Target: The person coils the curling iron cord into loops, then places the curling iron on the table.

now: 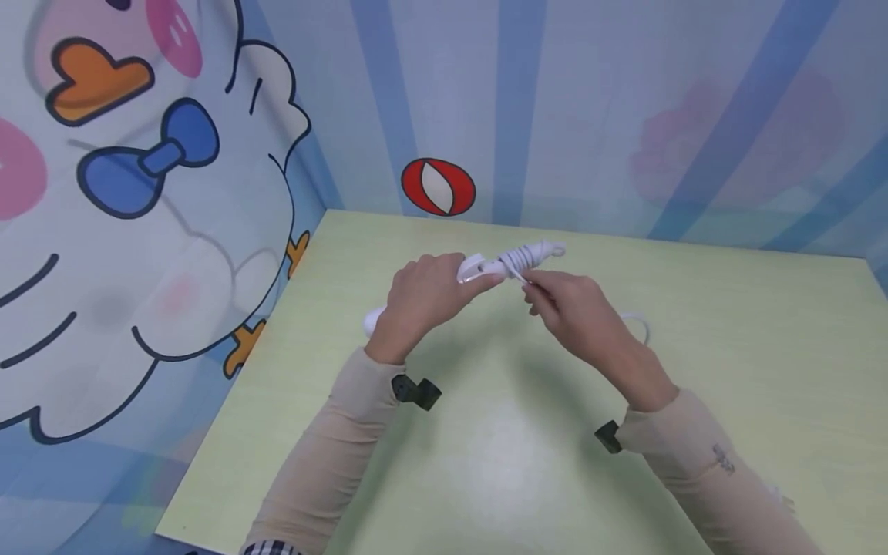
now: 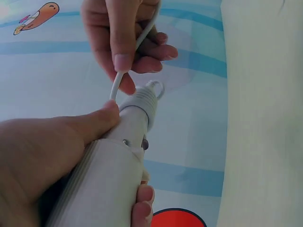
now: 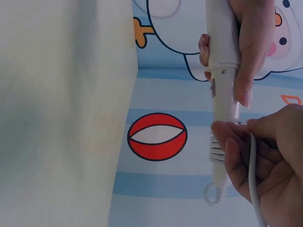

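My left hand (image 1: 430,297) grips a white wand-shaped electric appliance (image 2: 106,177), its thumb along the narrower end. The other, rounded end shows past my left wrist in the head view. Several turns of white cord (image 1: 522,258) are wound round the narrow end, where a small loop sticks out at the tip. Close by, my right hand (image 1: 579,312) pinches a length of the cord (image 3: 253,175) between thumb and fingers. From there the cord runs back past the right palm. Both hands hold the appliance and cord above the table; the left palm hides part of the body.
A pale yellow-green table (image 1: 486,462) lies below the hands, against a blue striped wall (image 1: 590,116) with cartoon pictures. A loop of cord (image 1: 641,324) shows behind the right wrist. Something small and white (image 1: 782,497) peeks out beside the right forearm, partly hidden.
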Action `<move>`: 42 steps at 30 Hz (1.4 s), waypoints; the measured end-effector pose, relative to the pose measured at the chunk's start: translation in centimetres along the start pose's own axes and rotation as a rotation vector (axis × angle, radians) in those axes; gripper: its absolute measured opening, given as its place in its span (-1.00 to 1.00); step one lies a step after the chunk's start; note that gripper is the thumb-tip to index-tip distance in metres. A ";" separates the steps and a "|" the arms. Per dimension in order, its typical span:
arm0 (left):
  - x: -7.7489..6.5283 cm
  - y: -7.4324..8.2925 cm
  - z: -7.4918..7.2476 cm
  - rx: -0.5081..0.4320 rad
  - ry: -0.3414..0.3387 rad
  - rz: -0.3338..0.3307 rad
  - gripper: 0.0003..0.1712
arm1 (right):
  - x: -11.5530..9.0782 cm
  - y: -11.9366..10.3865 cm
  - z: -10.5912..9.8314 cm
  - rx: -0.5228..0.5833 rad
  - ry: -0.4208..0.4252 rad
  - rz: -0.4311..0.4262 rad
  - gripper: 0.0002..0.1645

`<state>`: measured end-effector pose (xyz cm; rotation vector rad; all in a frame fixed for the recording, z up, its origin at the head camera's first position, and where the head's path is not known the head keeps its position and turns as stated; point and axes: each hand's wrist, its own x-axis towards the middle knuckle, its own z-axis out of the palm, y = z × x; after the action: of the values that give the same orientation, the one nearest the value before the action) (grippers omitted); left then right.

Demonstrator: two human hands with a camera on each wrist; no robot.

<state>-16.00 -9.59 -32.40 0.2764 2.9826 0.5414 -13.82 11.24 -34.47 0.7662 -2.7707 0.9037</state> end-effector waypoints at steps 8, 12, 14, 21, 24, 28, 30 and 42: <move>0.7 -0.6 -1.0 -0.169 -0.029 0.024 -0.42 | -0.6 0.9 0.5 0.091 0.091 -0.053 -0.63; 0.9 -0.7 -1.7 -0.296 -0.086 0.029 -0.44 | -1.1 1.7 1.0 0.137 0.141 -0.112 -0.65; 0.8 -0.6 -2.0 -0.356 -0.131 0.030 -0.43 | -1.2 2.3 1.4 0.156 0.163 -0.133 -0.67; 0.1 -0.1 -2.9 -0.483 -0.241 0.033 -0.41 | -1.1 4.0 2.2 0.276 0.113 -0.119 -0.73; -0.2 0.1 -3.0 -0.523 -0.297 0.051 -0.41 | -0.8 4.3 2.2 0.277 0.134 -0.159 -0.75; -0.5 0.4 -2.9 -0.559 -0.389 0.111 -0.43 | -0.1 4.7 1.4 0.189 0.184 -0.187 -0.85; -0.6 0.4 -2.9 -0.563 -0.429 0.156 -0.46 | 0.0 4.7 0.7 0.150 0.155 -0.160 -0.88; -1.3 0.9 -2.8 -0.475 -0.593 0.307 -0.57 | 0.2 3.9 -2.2 0.149 0.070 -0.425 -0.66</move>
<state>-14.91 -9.95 -29.34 0.7065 2.1775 0.9725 -16.02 15.13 -34.66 1.2573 -2.3601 1.0257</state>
